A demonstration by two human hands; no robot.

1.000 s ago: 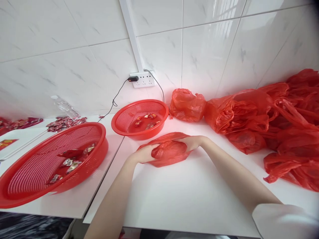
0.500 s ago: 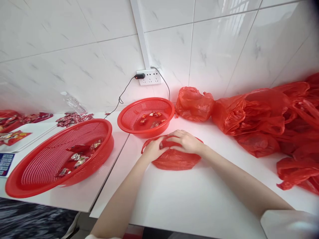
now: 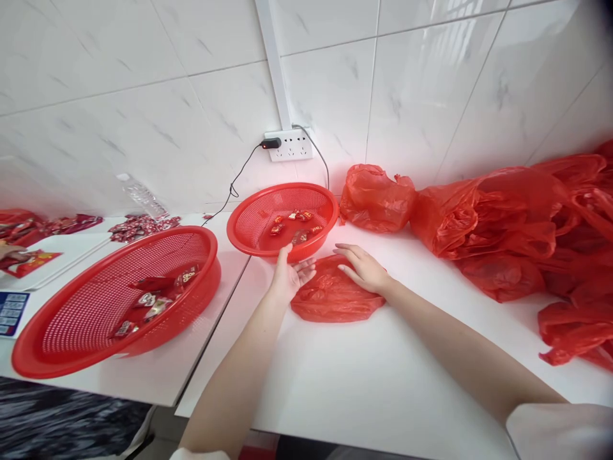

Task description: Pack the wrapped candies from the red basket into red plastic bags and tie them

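Note:
A red plastic bag [image 3: 335, 297] lies bunched and low on the white table in front of me. My left hand [image 3: 292, 276] is at the bag's left side, palm turned inward, thumb up and fingers apart, holding nothing. On the bag's upper right, my right hand [image 3: 364, 269] rests with its fingers stretched out. Just beyond the bag stands a round red basket [image 3: 237, 233] with several small wrapped snacks [image 3: 301, 237] inside. What the bag contains, if anything, cannot be made out.
A larger red basket [image 3: 29, 348] with a few wrapped packets stands on the left table. Several red plastic bags [image 3: 493, 211] are heaped along the right. Behind are a clear bottle [image 3: 142, 197], a white tray [image 3: 81, 252], and a power strip [image 3: 293, 145] with cables. Another person's hand [image 3: 12, 253] shows far left.
My hands have moved apart from the bag's top, the left one out to its left side. The bag's top now lies folded flatter. Another person's hand has come further into view at far left.

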